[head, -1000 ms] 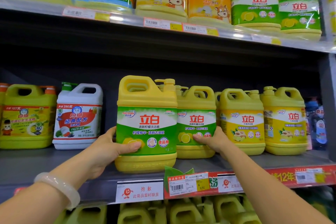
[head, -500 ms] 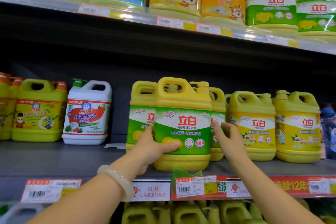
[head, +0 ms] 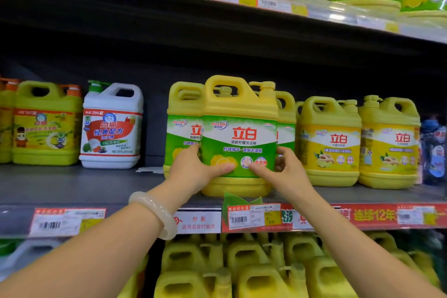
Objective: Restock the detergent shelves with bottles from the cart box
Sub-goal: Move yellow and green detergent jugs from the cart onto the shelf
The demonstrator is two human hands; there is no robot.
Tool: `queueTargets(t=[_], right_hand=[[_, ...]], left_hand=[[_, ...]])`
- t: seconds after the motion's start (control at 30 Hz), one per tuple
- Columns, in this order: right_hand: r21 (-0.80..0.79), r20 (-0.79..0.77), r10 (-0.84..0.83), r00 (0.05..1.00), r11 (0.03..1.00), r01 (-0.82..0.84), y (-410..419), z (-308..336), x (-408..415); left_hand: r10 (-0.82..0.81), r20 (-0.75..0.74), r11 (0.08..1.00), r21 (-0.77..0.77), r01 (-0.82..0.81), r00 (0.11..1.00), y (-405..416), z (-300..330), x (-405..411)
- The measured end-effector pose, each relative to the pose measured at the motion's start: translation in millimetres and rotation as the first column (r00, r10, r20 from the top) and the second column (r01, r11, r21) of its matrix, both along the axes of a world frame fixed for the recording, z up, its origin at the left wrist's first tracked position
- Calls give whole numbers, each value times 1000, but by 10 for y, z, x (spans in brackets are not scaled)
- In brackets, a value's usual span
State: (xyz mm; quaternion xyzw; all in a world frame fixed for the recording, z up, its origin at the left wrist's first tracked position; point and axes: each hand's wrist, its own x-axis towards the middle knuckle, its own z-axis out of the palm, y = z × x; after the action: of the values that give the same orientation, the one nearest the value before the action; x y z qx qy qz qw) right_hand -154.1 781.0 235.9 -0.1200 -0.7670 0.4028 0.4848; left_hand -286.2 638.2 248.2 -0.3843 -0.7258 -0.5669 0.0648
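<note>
Bottle: yellow plastic jug with a moulded handle, pump top and glossy green-and-white label, upright at the front edge of the middle shelf.
Left hand: left hand grasps the jug's lower left side, thumb across the label, fingers wrapped behind.
Right hand: right hand grasps the lower right side, forefinger stretched over the label, other fingers curled round the edge.
Wrist: a smooth, pale bangle on the left arm.
Neighbours: matching green-label jugs just behind; yellow-label jugs to the right; a white jug well apart on the left.
</note>
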Motion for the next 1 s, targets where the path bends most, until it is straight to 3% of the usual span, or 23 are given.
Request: queueTargets(t=[0.1, 0.6, 0.7, 0.8, 0.87, 0.93, 1.0], right_hand=[[-2, 6, 4, 1000, 1000, -4, -21, -2, 9], [56, 61, -30, 998, 998, 27, 18, -46, -14], [109, 33, -127, 991, 986, 122, -44, -47, 28], [358, -118, -319, 940, 870, 340, -252, -92, 115], [551, -209, -267, 941, 763, 338, -563, -137, 136], [713, -69, -183, 981, 679, 177, -960, -237, 83], [783, 276, -153, 949, 608, -130, -1488, -372, -36]], left_hand=[[68, -48, 997, -39, -70, 996, -17, -12, -3], [76, -125, 995, -55, -84, 989, -73, -127, 90], [101, -243, 986, -106, -130, 965, -116, -138, 181], [136, -466, 973, -104, -206, 874, -316, -235, 325], [161, -620, 960, -83, -267, 768, -613, -346, 354], [148, -773, 938, -88, -336, 617, -981, -521, 276], [119, -849, 878, -151, -453, 514, -1446, -742, 138]])
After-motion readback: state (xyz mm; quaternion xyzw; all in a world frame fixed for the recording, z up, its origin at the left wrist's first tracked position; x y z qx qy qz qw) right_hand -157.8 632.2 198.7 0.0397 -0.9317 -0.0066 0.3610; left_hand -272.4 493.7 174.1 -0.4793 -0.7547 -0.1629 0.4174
